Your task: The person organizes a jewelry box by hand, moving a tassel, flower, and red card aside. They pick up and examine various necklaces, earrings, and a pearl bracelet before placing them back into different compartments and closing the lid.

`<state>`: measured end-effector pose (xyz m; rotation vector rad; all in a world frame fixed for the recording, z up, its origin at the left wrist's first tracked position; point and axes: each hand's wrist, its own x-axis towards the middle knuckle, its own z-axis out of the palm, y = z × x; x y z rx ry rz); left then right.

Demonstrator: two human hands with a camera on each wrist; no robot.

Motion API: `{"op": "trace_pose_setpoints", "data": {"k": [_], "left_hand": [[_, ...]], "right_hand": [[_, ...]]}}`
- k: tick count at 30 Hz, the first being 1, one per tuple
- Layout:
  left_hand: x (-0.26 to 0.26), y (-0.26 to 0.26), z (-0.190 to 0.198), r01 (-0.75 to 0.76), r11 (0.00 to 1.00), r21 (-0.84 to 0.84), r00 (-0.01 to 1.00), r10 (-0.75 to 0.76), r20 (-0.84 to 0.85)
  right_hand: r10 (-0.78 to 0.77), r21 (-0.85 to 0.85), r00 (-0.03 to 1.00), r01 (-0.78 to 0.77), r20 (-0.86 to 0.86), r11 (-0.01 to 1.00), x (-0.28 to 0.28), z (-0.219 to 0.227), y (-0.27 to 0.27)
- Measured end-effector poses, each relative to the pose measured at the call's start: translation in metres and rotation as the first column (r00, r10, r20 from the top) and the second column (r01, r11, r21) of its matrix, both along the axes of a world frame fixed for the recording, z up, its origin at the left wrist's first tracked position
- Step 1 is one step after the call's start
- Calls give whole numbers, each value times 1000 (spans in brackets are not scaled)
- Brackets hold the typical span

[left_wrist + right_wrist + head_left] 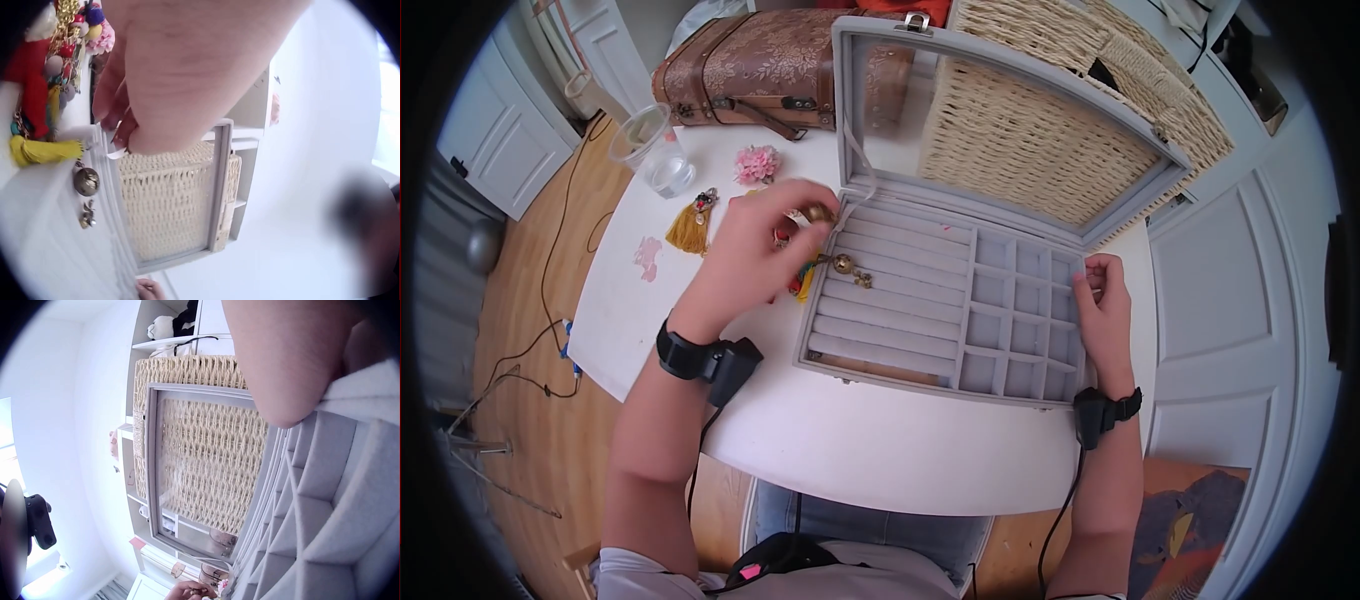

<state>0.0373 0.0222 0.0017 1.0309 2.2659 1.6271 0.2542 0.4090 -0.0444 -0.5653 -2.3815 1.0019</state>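
Note:
A grey jewelry box (880,375) stands with its clear-windowed lid (1175,165) raised; ring rolls fill its left part, small square compartments its right. At its left edge, my left hand (745,250) pinches a small brass-coloured piece, partly hidden by the fingers. A round brass bell (843,263) and a smaller charm (863,280) lie over that edge, beside a yellow tassel (47,151) and red pieces partly under the hand. My right hand (1106,315) grips the box's right side, its fingers curled at the rim. The lid's ribbon (858,150) hangs near my left hand.
Left of the box on the white table (900,450) are a gold tasselled charm (690,226), a pink flower (757,164), a pink patch (647,258) and clear plastic cups (668,172). A brown patterned case (750,70) and woven basket (1000,120) stand behind.

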Motion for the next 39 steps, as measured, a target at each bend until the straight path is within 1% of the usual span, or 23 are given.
{"op": "trace_pose_setpoints", "data": {"k": [2, 4, 6, 10, 12, 17, 19, 21, 22, 23, 24, 25, 26, 27, 28, 29, 30, 32, 33, 35, 36, 37, 39], "left_hand": [[12, 5, 8, 106, 968, -229, 944, -170, -282], [18, 7, 5, 128, 969, -212, 932, -191, -308], [18, 7, 6, 150, 948, -281, 859, -265, -437], [19, 4, 10, 155, 930, -333, 882, -282, -377], [17, 3, 12, 214, 923, -321, 844, -340, -414], [20, 3, 15, 183, 922, -342, 835, -330, -441], [23, 4, 19, 169, 924, -344, 839, -318, -442], [26, 3, 22, 239, 963, -124, 936, -262, -234], [29, 4, 19, 241, 963, -124, 935, -264, -236], [33, 7, 12, 273, 953, 128, 962, -272, -30], [36, 9, 7, 235, 897, 375, 933, -317, 173], [41, 9, 9, 234, 895, 379, 932, -318, 174], [46, 8, 13, 260, 902, 345, 875, -371, 312], [51, 9, 15, 292, 903, 315, 798, -412, 441], [55, 13, 10, 288, 901, 324, 797, -413, 440], [59, 19, 2, 335, 875, 350, 752, -472, 461], [64, 23, -4, 382, 845, 374, 699, -529, 481], [71, 28, -11, 406, 838, 365, 682, -544, 489], [74, 30, -16, 425, 830, 360, 698, -554, 454], [76, 32, -16, 440, 825, 355, 718, -561, 413], [76, 32, -15, 456, 840, 293, 745, -541, 391], [77, 31, -14, 466, 854, 229, 771, -519, 369], [78, 31, -11, 443, 872, 207, 785, -489, 379]], "right_hand": [[5, 7, 1000, -5, -8, 1000, 0, 0, 0], [-11, -2, 1000, 12, 16, 1000, 0, 1, 0], [-9, 9, 1000, 9, 12, 1000, 0, 1, 0], [-15, -2, 1000, 15, 19, 1000, 0, 2, -1], [-15, 9, 1000, 15, 20, 1000, 0, 3, -1], [-10, 13, 1000, 10, 7, 1000, 0, 3, -1], [-19, -27, 998, 20, 51, 999, 0, 3, 0], [-11, -20, 998, 13, 67, 1000, 1, 6, -1], [-5, -13, 997, 6, 83, 1000, 2, 9, -1], [-9, -12, 997, 10, 81, 1000, 4, 14, -6], [-3, 176, 1000, 6, -18, 984, 6, 23, -14], [24, 360, 994, 17, -111, 933, 9, 34, -23], [27, 366, 994, 14, -106, 930, 14, 48, -33], [174, 235, 978, -143, -116, 961, 21, 63, -43], [313, 100, 939, -301, -144, 948, 26, 72, -55], [453, -58, 879, -465, -147, 883, 30, 73, -70], [574, -217, 800, -600, -174, 770, 32, 73, -87], [721, -126, 690, -723, -67, 680, 22, 78, -118], [713, -125, 697, -716, -72, 687, 21, 72, -127], [714, -257, 687, -721, -137, 644, 17, 55, -136], [717, -255, 684, -724, -136, 642, 16, 51, -135], [694, -251, 711, -697, -118, 671, 16, 47, -134], [672, -246, 734, -671, -94, 699, 16, 49, -132]]}}
